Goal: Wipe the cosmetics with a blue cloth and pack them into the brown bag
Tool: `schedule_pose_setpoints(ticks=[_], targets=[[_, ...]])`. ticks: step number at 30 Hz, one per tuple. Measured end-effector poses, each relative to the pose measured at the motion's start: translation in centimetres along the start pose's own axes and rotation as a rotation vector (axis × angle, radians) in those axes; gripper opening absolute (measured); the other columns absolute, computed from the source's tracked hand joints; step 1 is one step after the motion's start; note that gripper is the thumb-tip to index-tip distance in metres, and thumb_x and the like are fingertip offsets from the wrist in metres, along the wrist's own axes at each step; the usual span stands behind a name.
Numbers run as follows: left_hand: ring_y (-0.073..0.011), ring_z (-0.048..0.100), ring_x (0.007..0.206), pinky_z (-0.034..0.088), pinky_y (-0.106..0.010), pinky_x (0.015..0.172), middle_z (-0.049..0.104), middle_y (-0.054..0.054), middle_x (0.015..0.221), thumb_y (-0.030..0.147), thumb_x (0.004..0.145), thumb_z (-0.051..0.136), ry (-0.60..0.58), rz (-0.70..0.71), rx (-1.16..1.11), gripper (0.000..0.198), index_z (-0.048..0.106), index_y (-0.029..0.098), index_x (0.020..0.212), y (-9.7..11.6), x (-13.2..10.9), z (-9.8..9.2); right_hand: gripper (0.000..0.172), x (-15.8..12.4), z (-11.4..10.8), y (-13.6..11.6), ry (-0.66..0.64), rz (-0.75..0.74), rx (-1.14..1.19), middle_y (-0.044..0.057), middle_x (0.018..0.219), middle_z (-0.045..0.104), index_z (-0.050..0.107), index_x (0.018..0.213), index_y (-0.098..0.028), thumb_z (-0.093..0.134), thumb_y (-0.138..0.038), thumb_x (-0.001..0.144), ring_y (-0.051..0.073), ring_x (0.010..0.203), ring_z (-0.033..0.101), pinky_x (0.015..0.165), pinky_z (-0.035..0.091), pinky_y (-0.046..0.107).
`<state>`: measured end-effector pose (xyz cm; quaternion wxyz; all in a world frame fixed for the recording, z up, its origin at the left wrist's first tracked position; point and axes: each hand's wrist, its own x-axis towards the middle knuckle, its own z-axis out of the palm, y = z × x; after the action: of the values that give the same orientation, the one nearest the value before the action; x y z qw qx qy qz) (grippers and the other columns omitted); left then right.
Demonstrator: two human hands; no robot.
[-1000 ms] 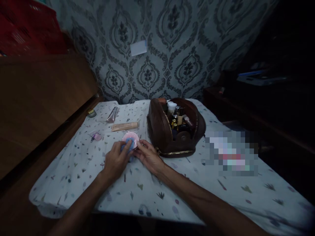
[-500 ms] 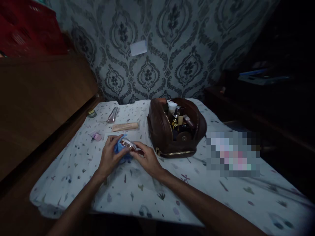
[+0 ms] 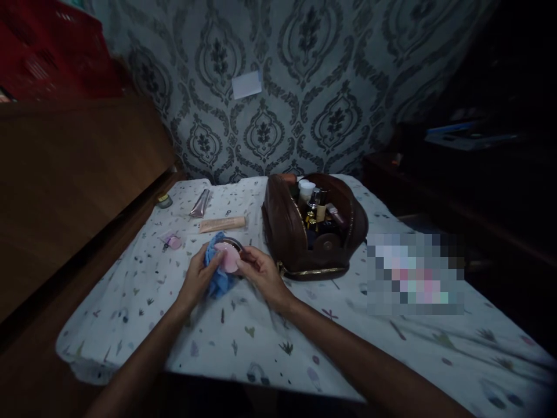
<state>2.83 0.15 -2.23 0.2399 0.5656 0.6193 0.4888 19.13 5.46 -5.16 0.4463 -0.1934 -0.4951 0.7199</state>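
Note:
My left hand (image 3: pixel 196 280) grips a crumpled blue cloth (image 3: pixel 216 277) and presses it against a round pink compact (image 3: pixel 228 257). My right hand (image 3: pixel 261 274) pinches the compact's right edge and holds it tilted on its side just above the white patterned tablecloth (image 3: pixel 270 342). Both hands are closed around these two things near the middle of the table.
An open brown toiletry bag (image 3: pixel 285 232) full of small bottles stands right of my hands. A beige tube (image 3: pixel 222 224), a silver tube (image 3: pixel 199 204), a small jar (image 3: pixel 164 200) and a small pink item (image 3: pixel 173 241) lie behind. A wooden board (image 3: pixel 73 180) runs along the left.
The compact lay flat under the cloth a second ago; it has since been lifted and turned, so its pink face now points toward me, with the cloth bunched behind and below it.

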Motion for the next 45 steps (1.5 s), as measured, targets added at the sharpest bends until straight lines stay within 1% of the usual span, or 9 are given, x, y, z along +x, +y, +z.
schedule_pose_setpoints(ticks=[4,9,14,21,27,32,37,41,45], targets=[[-0.0202,0.067,0.086,0.055,-0.031,0.082,0.073,-0.005,0.098,0.052,0.087,0.065,0.027,-0.092,-0.144,0.047,0.067,0.013,0.113,0.3,-0.5,0.4,0.042,0.1,0.1,0.5,0.020,0.061,0.099,0.001,0.099,0.069,0.073,0.101,-0.022,0.085,-0.048,0.071,0.018,0.093,0.066,0.086,0.059,0.032],[-0.0221,0.066,0.101,0.054,-0.035,0.092,0.069,-0.006,0.112,0.039,0.090,0.066,0.109,0.181,0.233,0.039,0.064,0.021,0.124,-0.6,-1.4,0.3,0.053,-0.1,0.4,0.9,0.001,0.201,0.316,0.001,0.097,0.073,0.068,0.113,-0.024,0.084,-0.054,0.072,0.016,0.086,0.070,0.087,0.058,0.034],[-0.0232,0.065,0.107,0.055,-0.036,0.093,0.064,-0.007,0.116,0.037,0.093,0.061,0.036,0.360,0.390,0.043,0.060,0.026,0.135,-1.5,-2.0,-0.2,0.066,-0.1,0.2,0.5,0.060,0.230,0.396,-0.002,0.088,0.071,0.060,0.122,-0.026,0.091,-0.043,0.066,0.016,0.080,0.070,0.083,0.057,0.034],[-0.0234,0.066,0.092,0.054,-0.035,0.085,0.069,-0.008,0.100,0.053,0.094,0.057,-0.013,0.134,0.105,0.042,0.071,0.018,0.110,-0.5,-1.7,-2.2,0.085,0.1,-0.2,-0.3,0.103,0.069,0.022,0.004,0.118,0.068,0.053,0.129,-0.027,0.095,-0.027,0.055,0.022,0.112,0.066,0.104,0.048,0.037],[-0.0305,0.062,0.116,0.050,-0.043,0.099,0.066,-0.013,0.125,0.059,0.086,0.063,-0.131,0.161,0.178,0.063,0.060,0.019,0.135,-0.3,-1.5,-0.5,0.069,-0.9,-0.1,-0.2,-0.056,-0.200,-0.564,0.006,0.118,0.065,0.059,0.122,-0.022,0.089,-0.022,0.060,0.026,0.109,0.061,0.099,0.048,0.040],[-0.0268,0.066,0.102,0.054,-0.039,0.089,0.069,-0.009,0.113,0.061,0.092,0.051,-0.088,0.123,0.217,0.052,0.063,0.019,0.121,0.6,-0.8,0.4,0.074,-1.0,-0.1,-0.5,-0.134,-0.283,-0.629,0.006,0.119,0.063,0.056,0.127,-0.024,0.091,-0.030,0.063,0.025,0.108,0.062,0.094,0.051,0.038],[-0.0180,0.062,0.070,0.053,-0.028,0.066,0.068,-0.002,0.083,0.067,0.092,0.050,-0.010,0.018,0.088,0.051,0.067,0.019,0.100,3.2,0.8,0.7,0.080,-1.1,-0.3,-2.3,-0.216,-0.449,-0.662,0.013,0.136,0.060,0.050,0.137,-0.022,0.090,-0.031,0.068,0.028,0.127,0.058,0.106,0.048,0.040],[-0.0178,0.064,0.072,0.055,-0.027,0.073,0.071,-0.003,0.084,0.070,0.083,0.061,-0.001,-0.041,0.023,0.055,0.070,0.017,0.095,5.1,1.8,1.9,0.081,-2.4,-1.6,-4.8,-0.245,-0.474,-0.694,0.016,0.146,0.054,0.046,0.143,-0.019,0.086,-0.032,0.074,0.026,0.139,0.050,0.114,0.043,0.039],[-0.0200,0.068,0.079,0.057,-0.029,0.075,0.073,-0.005,0.089,0.061,0.086,0.062,-0.071,-0.003,0.105,0.049,0.071,0.017,0.104,6.8,2.7,3.8,0.077,-4.7,-3.8,-7.1,-0.268,-0.425,-0.719,0.017,0.154,0.047,0.045,0.146,-0.017,0.080,-0.037,0.081,0.024,0.147,0.042,0.120,0.037,0.036]])
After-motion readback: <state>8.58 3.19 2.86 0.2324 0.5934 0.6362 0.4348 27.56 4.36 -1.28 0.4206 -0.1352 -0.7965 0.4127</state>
